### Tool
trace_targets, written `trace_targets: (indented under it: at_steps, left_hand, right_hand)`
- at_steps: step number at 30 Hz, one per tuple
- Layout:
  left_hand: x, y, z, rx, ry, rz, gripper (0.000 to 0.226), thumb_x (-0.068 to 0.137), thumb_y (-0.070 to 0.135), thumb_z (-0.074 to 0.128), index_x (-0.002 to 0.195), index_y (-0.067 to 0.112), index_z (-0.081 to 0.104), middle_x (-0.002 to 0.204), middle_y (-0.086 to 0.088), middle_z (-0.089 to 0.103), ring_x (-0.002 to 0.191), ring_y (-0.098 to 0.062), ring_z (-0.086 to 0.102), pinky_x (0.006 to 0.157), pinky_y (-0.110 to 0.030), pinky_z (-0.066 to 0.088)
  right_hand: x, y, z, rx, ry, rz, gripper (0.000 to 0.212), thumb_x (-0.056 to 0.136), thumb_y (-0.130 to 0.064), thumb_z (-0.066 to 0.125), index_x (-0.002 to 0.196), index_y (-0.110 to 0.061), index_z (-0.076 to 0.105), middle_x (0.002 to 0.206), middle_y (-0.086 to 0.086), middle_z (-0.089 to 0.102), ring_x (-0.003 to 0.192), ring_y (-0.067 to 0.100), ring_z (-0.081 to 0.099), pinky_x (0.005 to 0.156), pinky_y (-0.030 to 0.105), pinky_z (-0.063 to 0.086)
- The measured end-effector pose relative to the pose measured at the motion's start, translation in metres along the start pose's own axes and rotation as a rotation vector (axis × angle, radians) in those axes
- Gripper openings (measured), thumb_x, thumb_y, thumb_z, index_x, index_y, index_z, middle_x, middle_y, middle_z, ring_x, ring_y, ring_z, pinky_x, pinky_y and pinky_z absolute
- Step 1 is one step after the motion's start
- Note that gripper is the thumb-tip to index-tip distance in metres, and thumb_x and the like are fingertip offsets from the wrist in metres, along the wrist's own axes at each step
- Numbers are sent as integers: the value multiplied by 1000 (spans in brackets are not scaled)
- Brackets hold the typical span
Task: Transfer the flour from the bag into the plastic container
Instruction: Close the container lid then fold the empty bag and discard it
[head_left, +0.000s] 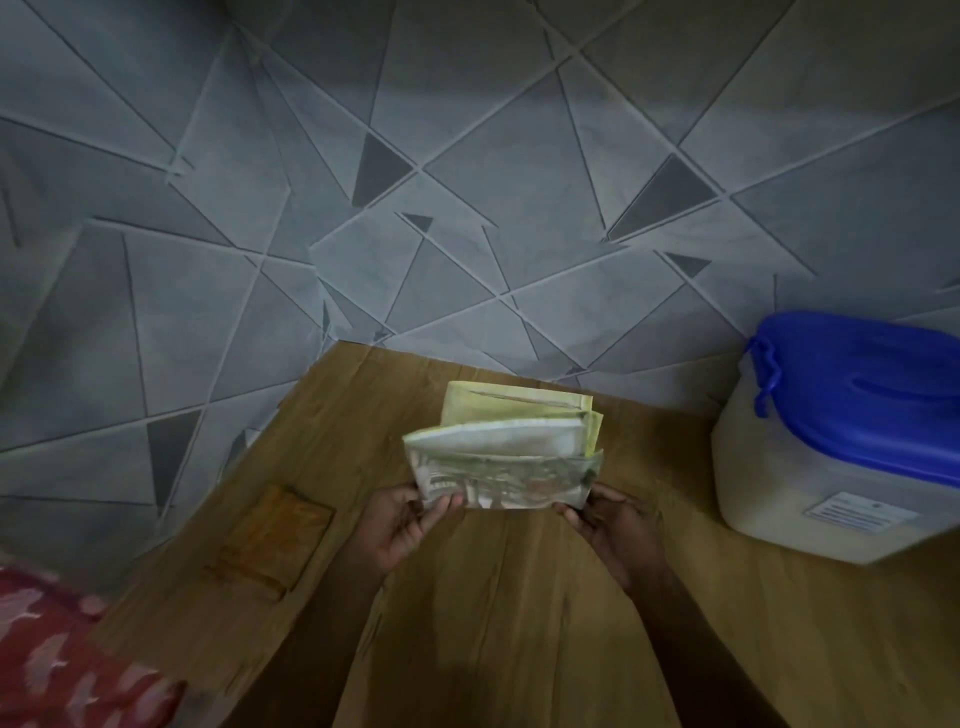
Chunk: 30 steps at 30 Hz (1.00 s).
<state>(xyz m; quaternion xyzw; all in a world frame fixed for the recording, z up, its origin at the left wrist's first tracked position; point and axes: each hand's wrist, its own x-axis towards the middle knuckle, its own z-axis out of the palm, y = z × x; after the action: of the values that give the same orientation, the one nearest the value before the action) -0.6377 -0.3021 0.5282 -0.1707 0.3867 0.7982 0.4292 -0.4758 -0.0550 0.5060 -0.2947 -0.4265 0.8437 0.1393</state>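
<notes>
At the centre of the frame the bag (504, 457) is held just above the wooden counter (519, 623), folded flat into layers. The left hand (410, 525) pinches its lower left corner and the right hand (610, 525) its lower right corner, the fingers (447, 504) closed on the thin edge. It looks empty, light and limp, its glossy printed face likely slippery, so a grip at both corners or along the folded edge suits it best. The plastic container (810, 467) stands at the right of the frame, well apart, blue lid (862, 389) on, apparently filled with pale flour.
</notes>
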Motion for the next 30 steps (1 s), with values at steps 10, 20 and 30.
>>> trace_targets:
  at_steps: [10,20,30]
  left_hand:
    - [-33,3,-26,71,-125,114,50,74,-27,52,121,-12,59,128,-39,58,116,-50,63,92,-37,58]
    - [-73,-16,-51,406,79,320,15,92,1,67,106,-6,67,106,-28,73,101,-39,73,85,-32,62]
    - [-146,-47,-76,652,245,558,19,93,14,70,112,12,74,108,-7,78,98,-22,76,80,-35,62]
  right_hand:
    - [-29,3,31,-455,-124,-154,23,83,-14,79,105,-9,75,104,15,75,93,26,71,73,34,52]
    - [-43,16,60,-704,-287,-279,43,79,-11,84,119,-15,69,112,-3,76,105,11,71,90,29,59]
    - [-71,32,76,-701,-476,-380,39,85,3,74,122,-5,67,113,0,76,105,17,72,88,27,58]
